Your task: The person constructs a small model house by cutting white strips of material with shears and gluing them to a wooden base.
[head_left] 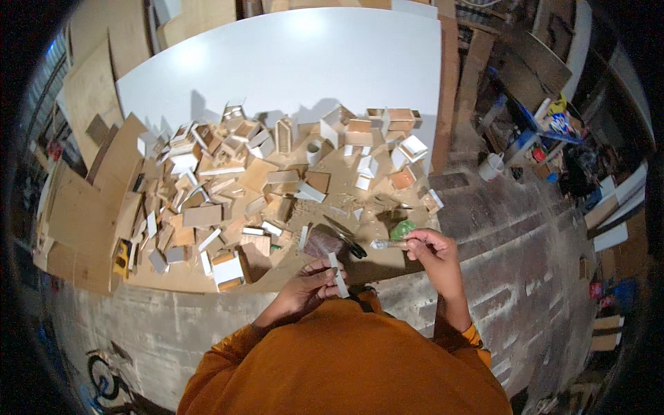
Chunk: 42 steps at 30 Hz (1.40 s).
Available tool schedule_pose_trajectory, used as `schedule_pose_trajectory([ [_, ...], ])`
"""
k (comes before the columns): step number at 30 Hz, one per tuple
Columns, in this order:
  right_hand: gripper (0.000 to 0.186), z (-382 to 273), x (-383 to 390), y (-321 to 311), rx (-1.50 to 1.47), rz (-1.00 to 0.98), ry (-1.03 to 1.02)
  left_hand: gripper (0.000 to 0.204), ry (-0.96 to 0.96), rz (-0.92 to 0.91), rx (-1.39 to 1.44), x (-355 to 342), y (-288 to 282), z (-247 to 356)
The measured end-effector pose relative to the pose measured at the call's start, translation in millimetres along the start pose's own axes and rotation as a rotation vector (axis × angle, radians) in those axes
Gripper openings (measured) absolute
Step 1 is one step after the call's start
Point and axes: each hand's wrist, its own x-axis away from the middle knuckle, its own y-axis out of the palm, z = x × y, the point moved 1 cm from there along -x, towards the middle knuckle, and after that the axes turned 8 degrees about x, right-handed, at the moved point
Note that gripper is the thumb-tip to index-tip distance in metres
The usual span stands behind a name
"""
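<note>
My left hand (311, 285) pinches a narrow white strip (337, 278) that stands on a slant, close to my body. A small brush (389, 244) with a whitish, smeared end is held in my right hand (434, 254), its tip pointing left toward the strip but apart from it. Just beyond the brush sits a green thing (402, 229), perhaps a small bag or container. Dark-handled scissors (351, 240) lie between the hands, beside a dark brownish piece (323, 241) that could be sandpaper.
Many wood blocks and small box-like pieces (202, 216) crowd the left and back of the cardboard-covered table (373, 266). A white panel (277, 59) rises behind. Cardboard (83, 228) stands at the left edge. A white bucket (492, 166) is on the floor to the right.
</note>
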Motion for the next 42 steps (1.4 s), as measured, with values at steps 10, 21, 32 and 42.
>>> schedule_pose_trajectory([
  [10,0.016,-13.0,0.9,55.3,-0.048,-0.141,-0.119,0.02,0.048,-0.109,0.144,12.8,3.5,5.6],
  [21,0.012,-27.8,-6.9,78.3,0.194,-0.041,-0.373,0.02,0.079,-0.082,0.138,24.8,3.1,12.3],
  [32,0.012,-31.1,-4.3,82.2,0.24,-0.064,-0.479,0.018,0.104,0.003,0.034,25.4,0.4,15.5],
  [42,0.014,-34.1,3.5,83.8,0.326,-0.045,-0.595,0.018,0.215,0.051,0.112,24.2,-4.4,15.6],
])
